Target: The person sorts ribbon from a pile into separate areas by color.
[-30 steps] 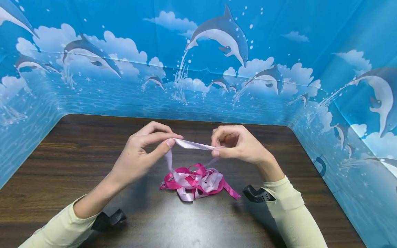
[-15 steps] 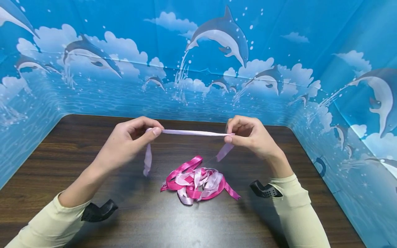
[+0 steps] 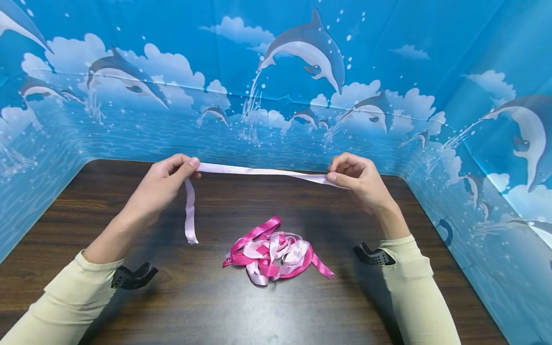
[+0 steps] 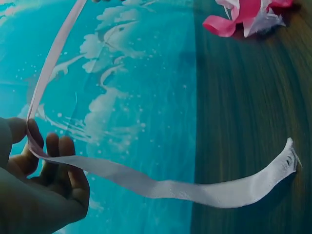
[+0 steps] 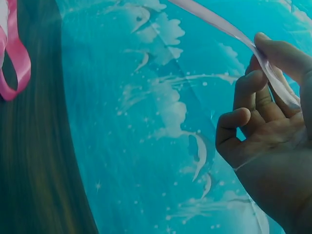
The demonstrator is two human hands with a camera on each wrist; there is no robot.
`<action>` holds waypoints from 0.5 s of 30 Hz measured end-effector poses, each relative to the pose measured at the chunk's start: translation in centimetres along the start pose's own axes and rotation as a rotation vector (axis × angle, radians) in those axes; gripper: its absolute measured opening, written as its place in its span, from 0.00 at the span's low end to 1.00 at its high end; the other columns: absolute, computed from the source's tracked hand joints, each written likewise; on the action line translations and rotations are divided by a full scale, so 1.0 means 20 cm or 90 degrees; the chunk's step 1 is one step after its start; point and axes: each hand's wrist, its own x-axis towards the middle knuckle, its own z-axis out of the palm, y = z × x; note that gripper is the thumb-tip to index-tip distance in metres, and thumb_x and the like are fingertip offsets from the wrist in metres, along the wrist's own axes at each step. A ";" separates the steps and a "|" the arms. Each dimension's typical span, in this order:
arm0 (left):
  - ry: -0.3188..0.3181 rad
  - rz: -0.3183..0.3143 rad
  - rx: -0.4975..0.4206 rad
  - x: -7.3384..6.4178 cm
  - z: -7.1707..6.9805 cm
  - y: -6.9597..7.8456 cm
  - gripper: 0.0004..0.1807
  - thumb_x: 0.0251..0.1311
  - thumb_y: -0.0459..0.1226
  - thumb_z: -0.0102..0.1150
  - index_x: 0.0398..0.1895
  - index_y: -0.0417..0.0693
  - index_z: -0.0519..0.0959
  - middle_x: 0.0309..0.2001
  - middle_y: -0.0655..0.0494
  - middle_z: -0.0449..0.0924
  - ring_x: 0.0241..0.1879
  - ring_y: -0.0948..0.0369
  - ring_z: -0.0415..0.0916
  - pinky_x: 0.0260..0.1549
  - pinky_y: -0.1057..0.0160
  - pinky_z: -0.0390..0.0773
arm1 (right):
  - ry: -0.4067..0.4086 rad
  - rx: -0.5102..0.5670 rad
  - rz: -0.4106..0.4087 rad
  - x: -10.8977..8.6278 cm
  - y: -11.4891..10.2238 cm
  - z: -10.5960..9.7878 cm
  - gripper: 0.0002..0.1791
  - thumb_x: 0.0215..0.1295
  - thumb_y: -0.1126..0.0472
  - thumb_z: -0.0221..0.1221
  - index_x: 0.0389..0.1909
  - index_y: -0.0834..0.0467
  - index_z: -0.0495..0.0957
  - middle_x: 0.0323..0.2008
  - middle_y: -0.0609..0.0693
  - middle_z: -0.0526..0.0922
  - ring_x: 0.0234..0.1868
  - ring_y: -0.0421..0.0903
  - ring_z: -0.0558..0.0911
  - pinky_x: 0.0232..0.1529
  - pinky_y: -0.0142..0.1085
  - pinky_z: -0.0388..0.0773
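A pale lilac ribbon is stretched between my two hands above the far part of the table. My left hand pinches it between thumb and fingers, and a loose tail hangs below that hand. In the left wrist view this tail ends in a frayed edge. At the other side my right hand pinches the ribbon near its other end; in the right wrist view a short piece runs across the palm. Below and between the hands lies a tangled heap of hot pink and lilac ribbons, apart from the held one.
The dark wood-grain table carries the heap near its middle. A blue backdrop with dolphins rises along the table's back and sides. Black camera mounts sit under both wrists, at the left sleeve and the right sleeve.
Both hands have moved apart and up, drawing the lilac ribbon out of the heap and stretching a longer span. Its left tail came free of the heap, whose pink loop shifted slightly.
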 end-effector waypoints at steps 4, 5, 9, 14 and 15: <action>-0.028 -0.006 -0.007 0.02 -0.02 -0.04 0.27 0.75 0.57 0.49 0.43 0.40 0.77 0.41 0.44 0.75 0.38 0.50 0.69 0.27 0.58 0.67 | 0.030 -0.006 0.009 0.00 0.03 -0.03 0.05 0.65 0.74 0.64 0.41 0.66 0.81 0.37 0.55 0.82 0.36 0.49 0.78 0.40 0.38 0.78; -0.037 -0.007 -0.009 0.03 -0.02 -0.05 0.26 0.75 0.56 0.49 0.41 0.40 0.77 0.39 0.45 0.74 0.37 0.50 0.70 0.27 0.58 0.68 | 0.036 -0.012 0.013 0.00 0.03 -0.04 0.06 0.65 0.74 0.64 0.42 0.67 0.81 0.37 0.55 0.83 0.36 0.49 0.78 0.39 0.38 0.78; -0.060 -0.013 -0.007 0.05 -0.04 -0.08 0.26 0.75 0.56 0.49 0.40 0.39 0.76 0.33 0.46 0.71 0.31 0.51 0.70 0.24 0.58 0.71 | 0.065 -0.064 0.035 0.00 0.06 -0.08 0.08 0.65 0.72 0.66 0.45 0.66 0.83 0.38 0.55 0.84 0.35 0.50 0.79 0.39 0.37 0.79; -0.091 -0.045 0.019 0.07 -0.08 -0.12 0.27 0.75 0.57 0.48 0.49 0.40 0.76 0.32 0.48 0.69 0.28 0.54 0.67 0.23 0.56 0.70 | 0.095 -0.132 0.071 0.00 0.11 -0.12 0.12 0.66 0.67 0.68 0.49 0.62 0.84 0.40 0.57 0.84 0.40 0.51 0.82 0.44 0.38 0.80; -0.096 -0.055 0.018 0.07 -0.09 -0.13 0.28 0.75 0.57 0.49 0.51 0.40 0.76 0.32 0.48 0.69 0.28 0.55 0.67 0.24 0.56 0.70 | 0.101 -0.143 0.077 0.00 0.12 -0.13 0.12 0.66 0.66 0.68 0.50 0.62 0.84 0.41 0.57 0.84 0.42 0.52 0.82 0.45 0.38 0.80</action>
